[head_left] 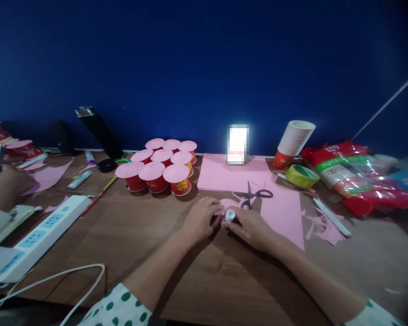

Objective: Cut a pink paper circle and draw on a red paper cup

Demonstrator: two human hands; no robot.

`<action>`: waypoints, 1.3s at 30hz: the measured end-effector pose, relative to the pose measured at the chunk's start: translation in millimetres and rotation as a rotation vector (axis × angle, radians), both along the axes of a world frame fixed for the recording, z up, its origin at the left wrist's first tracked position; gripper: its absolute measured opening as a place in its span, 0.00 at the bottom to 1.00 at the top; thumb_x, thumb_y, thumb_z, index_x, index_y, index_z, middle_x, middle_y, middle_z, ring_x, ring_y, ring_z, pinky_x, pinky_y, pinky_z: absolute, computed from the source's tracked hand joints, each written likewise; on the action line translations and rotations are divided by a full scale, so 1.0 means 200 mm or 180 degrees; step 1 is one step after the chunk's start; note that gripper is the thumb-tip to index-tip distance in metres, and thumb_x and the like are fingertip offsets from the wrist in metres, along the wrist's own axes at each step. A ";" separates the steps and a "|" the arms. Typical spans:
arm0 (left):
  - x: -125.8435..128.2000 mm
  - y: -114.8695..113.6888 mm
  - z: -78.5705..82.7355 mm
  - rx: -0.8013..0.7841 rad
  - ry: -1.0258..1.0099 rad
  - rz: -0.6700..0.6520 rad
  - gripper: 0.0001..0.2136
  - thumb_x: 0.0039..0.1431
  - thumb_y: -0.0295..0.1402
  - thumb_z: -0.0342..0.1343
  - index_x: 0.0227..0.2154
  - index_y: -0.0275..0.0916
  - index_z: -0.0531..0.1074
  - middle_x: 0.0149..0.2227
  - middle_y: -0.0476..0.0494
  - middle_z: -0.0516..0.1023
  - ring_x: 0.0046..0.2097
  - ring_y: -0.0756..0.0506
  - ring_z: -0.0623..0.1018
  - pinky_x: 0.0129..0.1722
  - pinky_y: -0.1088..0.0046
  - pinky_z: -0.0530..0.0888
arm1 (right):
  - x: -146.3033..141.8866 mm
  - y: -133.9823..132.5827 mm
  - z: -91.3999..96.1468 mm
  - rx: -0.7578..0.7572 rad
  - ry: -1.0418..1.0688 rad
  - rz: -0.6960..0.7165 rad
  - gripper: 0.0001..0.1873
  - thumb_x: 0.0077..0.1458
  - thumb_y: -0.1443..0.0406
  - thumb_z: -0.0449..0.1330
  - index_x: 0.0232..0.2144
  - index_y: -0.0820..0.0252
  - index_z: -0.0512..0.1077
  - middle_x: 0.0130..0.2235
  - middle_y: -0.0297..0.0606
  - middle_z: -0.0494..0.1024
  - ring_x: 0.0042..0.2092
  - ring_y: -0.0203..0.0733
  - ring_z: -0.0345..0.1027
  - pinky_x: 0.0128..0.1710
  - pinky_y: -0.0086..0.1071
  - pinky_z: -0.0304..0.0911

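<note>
The glue stick (pixel 230 216) looks like smooth plastic, the pink sheets (pixel 221 173) matt paper, the red packet (pixel 348 174) glossy plastic.

Nothing reads clearly: the printing on the bag (pixel 342 170) and front cup (pixel 181 187) is blurred.

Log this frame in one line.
left hand: touching pink paper | right hand: holding white tube | scissors: open, beyond hands | paper-topped cups: grouped left

I hold a white glue stick (pixel 229 216), short and round, one end facing up. Beside it my pink paper (pixel 229 203), partly hidden, lies on the wooden desk (pixel 132 235), roughly midway between its front and back edges.
</note>
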State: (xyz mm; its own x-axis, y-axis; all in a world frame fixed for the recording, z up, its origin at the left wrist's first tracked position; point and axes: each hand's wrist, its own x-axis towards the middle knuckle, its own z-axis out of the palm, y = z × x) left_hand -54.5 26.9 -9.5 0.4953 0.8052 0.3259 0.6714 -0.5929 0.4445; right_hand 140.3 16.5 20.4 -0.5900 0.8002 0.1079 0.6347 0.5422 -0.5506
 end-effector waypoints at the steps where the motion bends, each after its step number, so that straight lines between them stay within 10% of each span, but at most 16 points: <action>1: 0.00 0.00 0.00 0.0001 0.0010 0.0001 0.13 0.56 0.32 0.54 0.45 0.40 0.74 0.46 0.39 0.75 0.48 0.41 0.72 0.49 0.62 0.69 | 0.00 0.00 0.00 -0.0018 -0.0040 -0.0011 0.09 0.60 0.61 0.54 0.38 0.58 0.70 0.33 0.38 0.77 0.32 0.41 0.69 0.32 0.30 0.59; 33: 0.02 0.01 -0.01 0.0064 -0.0050 0.0089 0.11 0.56 0.30 0.54 0.42 0.40 0.75 0.45 0.41 0.76 0.47 0.42 0.73 0.48 0.63 0.70 | 0.02 0.02 0.00 0.0062 0.0000 -0.0395 0.11 0.61 0.60 0.52 0.38 0.60 0.70 0.33 0.40 0.78 0.33 0.43 0.70 0.32 0.31 0.59; 39: 0.00 0.01 -0.02 0.0070 -0.0099 0.0034 0.12 0.55 0.31 0.55 0.42 0.40 0.74 0.46 0.40 0.75 0.47 0.41 0.73 0.49 0.62 0.70 | 0.07 0.01 -0.01 -0.1094 0.1528 -0.0547 0.16 0.59 0.54 0.52 0.28 0.59 0.68 0.25 0.35 0.75 0.25 0.38 0.67 0.26 0.31 0.62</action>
State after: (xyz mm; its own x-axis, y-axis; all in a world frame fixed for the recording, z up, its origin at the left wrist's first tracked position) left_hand -53.6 28.2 -14.4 0.4760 0.8030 0.3587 0.6639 -0.5956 0.4523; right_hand 154.6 17.8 19.3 -0.3989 0.9157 0.0484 0.3352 0.1948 -0.9218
